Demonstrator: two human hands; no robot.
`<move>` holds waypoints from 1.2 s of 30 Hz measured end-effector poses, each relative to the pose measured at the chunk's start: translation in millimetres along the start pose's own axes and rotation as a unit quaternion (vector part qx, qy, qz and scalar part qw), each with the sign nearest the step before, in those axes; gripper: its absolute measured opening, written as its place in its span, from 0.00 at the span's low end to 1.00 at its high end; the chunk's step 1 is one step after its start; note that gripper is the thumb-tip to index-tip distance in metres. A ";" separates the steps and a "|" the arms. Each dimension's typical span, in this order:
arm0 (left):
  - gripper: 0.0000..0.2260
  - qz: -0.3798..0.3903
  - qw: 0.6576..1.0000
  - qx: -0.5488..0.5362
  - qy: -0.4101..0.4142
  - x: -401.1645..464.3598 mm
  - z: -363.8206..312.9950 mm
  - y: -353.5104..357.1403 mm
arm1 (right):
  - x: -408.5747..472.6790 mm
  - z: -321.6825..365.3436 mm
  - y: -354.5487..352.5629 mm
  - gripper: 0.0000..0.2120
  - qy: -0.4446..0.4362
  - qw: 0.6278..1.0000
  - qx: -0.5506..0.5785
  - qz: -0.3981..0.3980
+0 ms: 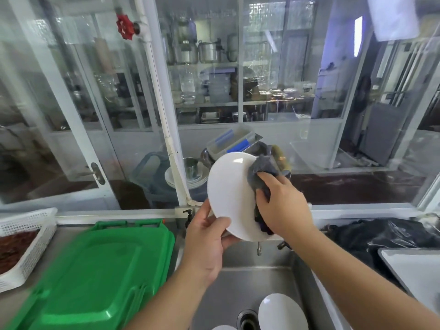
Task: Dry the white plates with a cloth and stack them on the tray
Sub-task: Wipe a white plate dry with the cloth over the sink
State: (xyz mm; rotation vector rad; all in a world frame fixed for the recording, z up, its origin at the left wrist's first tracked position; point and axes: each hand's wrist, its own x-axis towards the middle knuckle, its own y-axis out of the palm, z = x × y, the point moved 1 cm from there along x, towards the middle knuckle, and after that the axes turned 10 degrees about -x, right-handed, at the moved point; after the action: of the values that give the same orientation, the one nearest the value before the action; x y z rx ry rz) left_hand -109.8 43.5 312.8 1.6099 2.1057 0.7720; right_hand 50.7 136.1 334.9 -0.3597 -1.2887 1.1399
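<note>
I hold a white plate (228, 194) up over the steel sink (238, 282), tilted on edge. My left hand (207, 236) grips its lower rim, thumb on the face. My right hand (283, 206) presses a grey cloth (262, 172) against the plate's right side, fingers curled round the cloth. Another white plate (282, 312) lies in the sink near the drain, and the edge of one more (223, 327) shows at the bottom. A pale tray (414, 270) lies on the counter at the right.
A green plastic lid (95, 275) covers the counter left of the sink. A white mesh basket (26, 244) with reddish contents stands at far left. Black plastic (381, 234) is bunched behind the tray. Glass partitions rise behind the sink; a faucet (259, 250) hangs under the plate.
</note>
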 end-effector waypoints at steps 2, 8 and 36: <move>0.24 -0.008 1.000 0.001 -0.010 3.4 -1.3 -1.9 | -21.7 11.9 0.5 0.21 -0.011 0.999 0.040 0.033; 0.21 0.025 0.998 0.005 -0.052 -4.5 8.6 -4.9 | -21.0 49.9 -22.7 0.21 -0.210 0.972 0.082 0.058; 0.32 0.003 0.999 0.035 0.013 1.7 14.4 8.1 | 9.3 -37.5 1.3 0.08 0.344 0.797 0.493 0.050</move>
State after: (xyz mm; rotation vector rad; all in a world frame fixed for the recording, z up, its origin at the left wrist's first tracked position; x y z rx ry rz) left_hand -95.5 49.4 306.8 1.6513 2.1698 0.7331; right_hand 81.7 157.8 327.4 -0.0240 0.0526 1.4267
